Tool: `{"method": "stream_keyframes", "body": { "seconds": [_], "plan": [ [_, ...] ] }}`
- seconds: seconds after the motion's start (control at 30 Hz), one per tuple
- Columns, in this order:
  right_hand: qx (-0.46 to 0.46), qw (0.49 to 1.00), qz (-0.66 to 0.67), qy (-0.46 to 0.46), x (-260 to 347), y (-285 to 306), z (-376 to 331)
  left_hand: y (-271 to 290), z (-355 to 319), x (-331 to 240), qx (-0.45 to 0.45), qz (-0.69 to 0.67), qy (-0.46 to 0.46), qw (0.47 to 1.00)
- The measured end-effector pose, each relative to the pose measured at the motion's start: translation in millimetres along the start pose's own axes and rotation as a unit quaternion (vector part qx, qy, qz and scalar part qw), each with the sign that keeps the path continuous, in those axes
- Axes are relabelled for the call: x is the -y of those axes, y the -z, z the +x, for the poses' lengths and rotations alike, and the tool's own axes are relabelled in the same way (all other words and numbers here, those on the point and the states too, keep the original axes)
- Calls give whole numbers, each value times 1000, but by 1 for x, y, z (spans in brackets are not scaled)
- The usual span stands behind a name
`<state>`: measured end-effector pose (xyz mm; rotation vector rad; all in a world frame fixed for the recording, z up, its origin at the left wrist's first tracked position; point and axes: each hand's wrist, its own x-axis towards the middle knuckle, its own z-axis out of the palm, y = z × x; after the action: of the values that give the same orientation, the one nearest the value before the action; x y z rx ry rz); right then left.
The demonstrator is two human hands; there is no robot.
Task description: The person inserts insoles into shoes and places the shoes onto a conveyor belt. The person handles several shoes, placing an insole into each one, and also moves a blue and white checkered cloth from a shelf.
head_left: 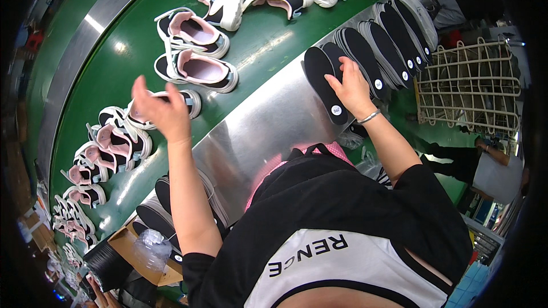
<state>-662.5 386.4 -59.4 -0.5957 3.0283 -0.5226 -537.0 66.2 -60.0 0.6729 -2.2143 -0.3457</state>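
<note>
My left hand (161, 113) hovers over the green belt, its fingers apart and slightly blurred, with nothing seen in it. Partly behind it lies a white, black and pink sneaker (193, 102). My right hand (353, 90) is at the near end of a row of black insoles, thumb and fingers spread. Its fingertips reach over a black insole (319, 74) with a round white sticker near its heel; whether they touch it I cannot tell. A stack of insoles (358, 48) stands just beyond. Two sneakers, one of them a pink-lined sneaker (208, 71), sit ahead on the belt.
The metal ledge (251, 117) runs between me and the green belt (137, 40). More sneakers (117, 140) line the belt at left and far ahead. An open carton (128, 251) with clear plastic stands lower left. A wire rack (468, 88) and another person (496, 177) are at right.
</note>
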Motion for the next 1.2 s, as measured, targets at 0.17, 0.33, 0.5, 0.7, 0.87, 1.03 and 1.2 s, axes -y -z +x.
{"method": "stream_keyframes", "body": {
  "seconds": [0.17, 0.33, 0.5, 0.7, 0.87, 1.03, 1.2],
  "plan": [
    [36, 999, -32, 20, -4, -13, 1, -61, 2, -1, 156, -119, 112, 974],
    [55, 996, 65, 19, -12, -1, 16, -65, 12, 12, 140, -162, 165, 963],
    [87, 992, -87, 15, -51, 23, 29, -59, 19, 18, 160, -121, 254, 946],
    [23, 995, -101, 12, -97, 32, 30, -62, 20, 33, 217, -307, 353, 857],
    [29, 982, -185, -35, -87, 37, 36, -61, 15, 41, 223, -331, 333, 854],
    [57, 983, -154, -88, -103, 45, 43, -54, 16, 9, 239, -263, 312, 881],
    [5, 998, -56, 1, -89, 73, 49, -56, 2, -11, 198, -231, 286, 908]
  ]
}}
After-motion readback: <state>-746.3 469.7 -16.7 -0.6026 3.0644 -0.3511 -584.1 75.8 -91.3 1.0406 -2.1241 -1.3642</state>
